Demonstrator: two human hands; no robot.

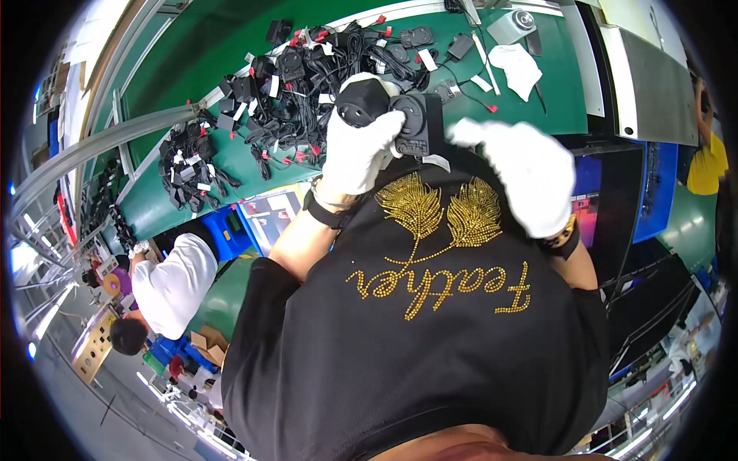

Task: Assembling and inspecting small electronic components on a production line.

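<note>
Black round-faced device [414,121] touches the left grip [352,150] at its thumb

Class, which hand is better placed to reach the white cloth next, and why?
Right, probably: the right hand appears empty and is nearer the white cloth, while the left hand holds a black device.

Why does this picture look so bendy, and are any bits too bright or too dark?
In the head view, a wide fisheye lens bows straight edges, like the metal rail, and leaves the corners black; in that same view, the white-gloved left hand and right hand look washed out, the black cable pile hides detail, and the green floor shows glare.
</note>
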